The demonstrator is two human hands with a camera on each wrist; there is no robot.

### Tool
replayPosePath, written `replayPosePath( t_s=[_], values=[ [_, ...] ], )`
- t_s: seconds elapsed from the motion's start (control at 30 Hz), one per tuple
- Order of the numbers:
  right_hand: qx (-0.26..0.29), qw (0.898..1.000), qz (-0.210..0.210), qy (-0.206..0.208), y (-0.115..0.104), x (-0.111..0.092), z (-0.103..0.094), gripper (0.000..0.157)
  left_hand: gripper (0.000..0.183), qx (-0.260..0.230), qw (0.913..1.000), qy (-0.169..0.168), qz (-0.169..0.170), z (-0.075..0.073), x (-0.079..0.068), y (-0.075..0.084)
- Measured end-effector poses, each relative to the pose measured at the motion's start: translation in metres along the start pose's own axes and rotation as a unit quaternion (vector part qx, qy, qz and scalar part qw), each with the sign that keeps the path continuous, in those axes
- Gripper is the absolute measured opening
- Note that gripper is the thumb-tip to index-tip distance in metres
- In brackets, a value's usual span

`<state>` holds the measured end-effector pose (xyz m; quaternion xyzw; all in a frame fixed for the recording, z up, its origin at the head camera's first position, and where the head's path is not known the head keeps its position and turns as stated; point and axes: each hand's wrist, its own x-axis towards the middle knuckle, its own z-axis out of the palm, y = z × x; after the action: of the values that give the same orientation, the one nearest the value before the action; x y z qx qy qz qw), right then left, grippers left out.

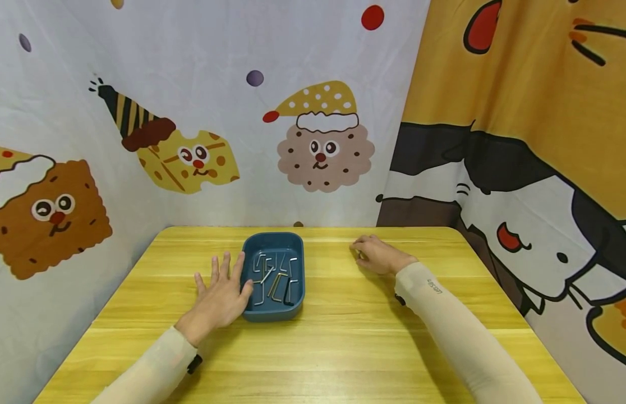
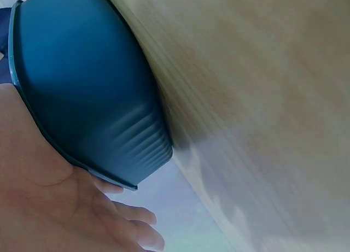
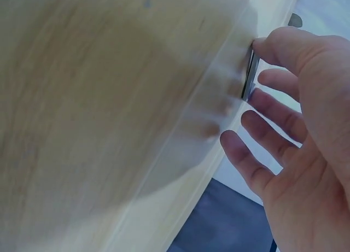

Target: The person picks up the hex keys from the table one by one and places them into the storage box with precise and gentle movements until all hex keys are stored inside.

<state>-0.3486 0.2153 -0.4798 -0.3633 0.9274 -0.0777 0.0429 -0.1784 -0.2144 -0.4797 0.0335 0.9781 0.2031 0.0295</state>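
A dark blue plastic tray (image 1: 274,315) stands on the table, with several L-shaped hex keys (image 1: 276,285) lying loose inside, mostly silver, some brassy or dark. My left hand (image 1: 217,297) lies along its left side, fingers straight and spread, thumb at the rim. In the left wrist view the palm (image 2: 54,203) is against the tray's side (image 2: 82,71). Over to the right, my right hand (image 1: 381,255) is low over the table. The right wrist view shows its thumb and fingertips pinching a thin, dark metal hex key (image 3: 250,74) at the tabletop; its full shape is partly hidden.
The yellow wood-grain table (image 1: 333,359) reaches back to a white curtain (image 1: 202,45) with cartoon prints. An orange and black printed curtain (image 1: 444,84) hangs along the right side.
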Motion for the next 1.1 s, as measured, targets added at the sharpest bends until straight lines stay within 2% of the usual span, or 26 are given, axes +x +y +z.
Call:
replayPosePath(
  t_s=[0.43, 0.73, 1.1],
  values=[
    [0.028, 0.999, 0.02, 0.009, -0.005, 0.001, 0.003, 0.042, 0.081, -0.004, 1.0, -0.003, -0.002, -0.003, -0.003, 0.002],
    [0.021, 0.998, 0.057, 0.018, -0.008, -0.005, 0.006, 0.072, 0.082, -0.005, 1.0, -0.002, 0.0, -0.003, -0.005, 0.002],
    [0.002, 0.998, 0.032, 0.054, -0.012, -0.009, 0.007, 0.072, 0.081, -0.003, 1.0, -0.002, -0.001, -0.003, -0.005, 0.003]
  ],
)
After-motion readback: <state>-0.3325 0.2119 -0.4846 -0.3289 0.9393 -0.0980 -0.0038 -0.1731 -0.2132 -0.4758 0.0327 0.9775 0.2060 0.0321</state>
